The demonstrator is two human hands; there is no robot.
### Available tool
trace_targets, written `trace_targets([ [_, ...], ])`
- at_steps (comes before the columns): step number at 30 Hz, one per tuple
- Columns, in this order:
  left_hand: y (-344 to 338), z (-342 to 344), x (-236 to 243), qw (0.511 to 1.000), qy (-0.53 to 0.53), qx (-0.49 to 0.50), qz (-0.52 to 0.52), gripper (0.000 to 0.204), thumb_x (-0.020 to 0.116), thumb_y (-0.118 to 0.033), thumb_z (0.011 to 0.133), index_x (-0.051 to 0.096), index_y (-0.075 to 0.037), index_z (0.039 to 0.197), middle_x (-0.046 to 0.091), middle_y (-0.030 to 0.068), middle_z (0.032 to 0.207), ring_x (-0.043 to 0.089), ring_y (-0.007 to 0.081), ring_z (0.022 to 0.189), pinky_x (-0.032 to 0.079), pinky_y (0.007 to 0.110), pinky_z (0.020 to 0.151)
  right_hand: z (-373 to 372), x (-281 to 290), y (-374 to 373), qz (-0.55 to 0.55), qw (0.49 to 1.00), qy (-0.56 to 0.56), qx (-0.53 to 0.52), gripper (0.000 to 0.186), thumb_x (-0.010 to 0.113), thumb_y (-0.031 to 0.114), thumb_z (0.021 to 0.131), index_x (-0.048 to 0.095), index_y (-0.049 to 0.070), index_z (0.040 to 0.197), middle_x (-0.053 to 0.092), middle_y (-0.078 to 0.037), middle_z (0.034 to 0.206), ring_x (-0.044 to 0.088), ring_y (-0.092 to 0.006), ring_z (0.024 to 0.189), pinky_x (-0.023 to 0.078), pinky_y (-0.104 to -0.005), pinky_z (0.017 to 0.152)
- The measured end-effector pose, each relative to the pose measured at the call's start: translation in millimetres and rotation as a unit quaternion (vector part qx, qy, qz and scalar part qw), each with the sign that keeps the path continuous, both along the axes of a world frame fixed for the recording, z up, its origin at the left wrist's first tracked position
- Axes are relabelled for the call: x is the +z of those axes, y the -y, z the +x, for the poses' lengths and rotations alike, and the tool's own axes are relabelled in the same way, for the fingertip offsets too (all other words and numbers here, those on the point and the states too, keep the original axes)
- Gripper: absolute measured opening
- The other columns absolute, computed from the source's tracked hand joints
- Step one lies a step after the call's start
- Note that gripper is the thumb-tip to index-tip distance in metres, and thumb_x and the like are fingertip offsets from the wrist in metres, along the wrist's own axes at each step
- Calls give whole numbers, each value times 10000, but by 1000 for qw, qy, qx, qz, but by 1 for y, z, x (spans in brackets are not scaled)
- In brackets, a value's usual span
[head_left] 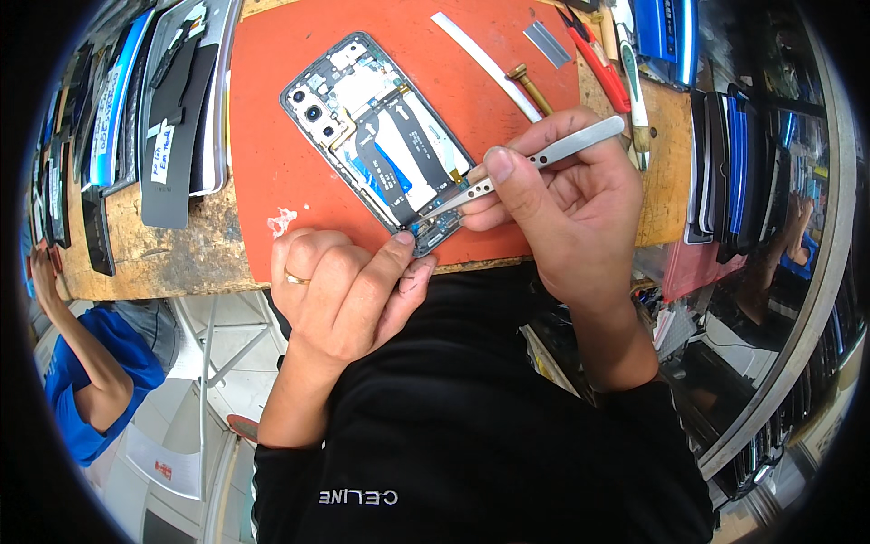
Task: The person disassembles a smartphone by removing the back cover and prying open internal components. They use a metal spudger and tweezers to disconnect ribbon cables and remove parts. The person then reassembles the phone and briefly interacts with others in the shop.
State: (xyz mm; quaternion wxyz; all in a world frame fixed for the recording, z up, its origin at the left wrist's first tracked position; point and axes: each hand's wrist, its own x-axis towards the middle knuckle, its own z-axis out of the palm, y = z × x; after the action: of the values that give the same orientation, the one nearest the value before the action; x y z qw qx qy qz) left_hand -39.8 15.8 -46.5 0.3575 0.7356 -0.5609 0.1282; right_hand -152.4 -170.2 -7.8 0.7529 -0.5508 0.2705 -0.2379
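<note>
An opened smartphone (401,154) lies slanted on the red-orange mat (272,181), its back cover off. Camera lenses, dark flex cables and a white-covered battery area show inside. My left hand (340,290), with a ring on one finger, grips the phone's near end between index finger and thumb. In my right hand (580,213) is a pair of steel tweezers (580,140), pinched between thumb and fingers. The tweezers' tips reach down to the near end of the phone, close to my left index fingertip. Exactly what the tips touch is too small to tell.
A white strip (480,56), a brass-coloured screw-like piece (528,88) and red-handled cutters (600,68) lie beyond my right hand. Stacked phone panels (181,136) stand at left, more (716,163) at right. Another person's arm (91,354) is at far left.
</note>
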Motion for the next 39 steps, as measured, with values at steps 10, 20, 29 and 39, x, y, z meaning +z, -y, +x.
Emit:
trace_targets([
  [10, 0, 2, 2, 1000, 6, -14, 3, 315, 938, -226, 737, 836, -105, 1010, 497, -18, 764, 520, 198, 749, 433, 368, 724, 2, 1, -1, -2, 1000, 0, 5, 227, 722, -55, 1021, 551, -79, 1168, 711, -162, 1029, 787, -168, 869, 704, -276, 749],
  [20, 3, 1, 12, 999, -31, -5, 40, 319, 876, -175, 746, 838, -93, 1052, 492, 12, 799, 518, 223, 796, 419, 399, 759, -4, 8, 2, -5, 998, 17, -53, 233, 690, 55, 1082, 553, -68, 1224, 714, -131, 994, 750, -139, 815, 652, -270, 679],
  [29, 2, 7, 33, 986, -115, -5, 124, 268, 800, -132, 752, 793, -127, 1020, 535, 33, 857, 548, 257, 858, 381, 419, 803, -34, 43, 59, -503, 800, -319, 71, 239, 792, 114, 948, 688, 7, 1134, 707, -160, 859, 672, -339, 726, 514, -442, 669],
  [39, 8, 10, 25, 996, -49, -28, 67, 254, 873, -198, 756, 772, -137, 980, 531, 19, 840, 549, 255, 846, 402, 443, 802, -37, 23, 62, -564, 778, -275, -19, 203, 797, 108, 932, 724, 40, 1108, 681, -132, 972, 715, -360, 909, 563, -476, 787],
])
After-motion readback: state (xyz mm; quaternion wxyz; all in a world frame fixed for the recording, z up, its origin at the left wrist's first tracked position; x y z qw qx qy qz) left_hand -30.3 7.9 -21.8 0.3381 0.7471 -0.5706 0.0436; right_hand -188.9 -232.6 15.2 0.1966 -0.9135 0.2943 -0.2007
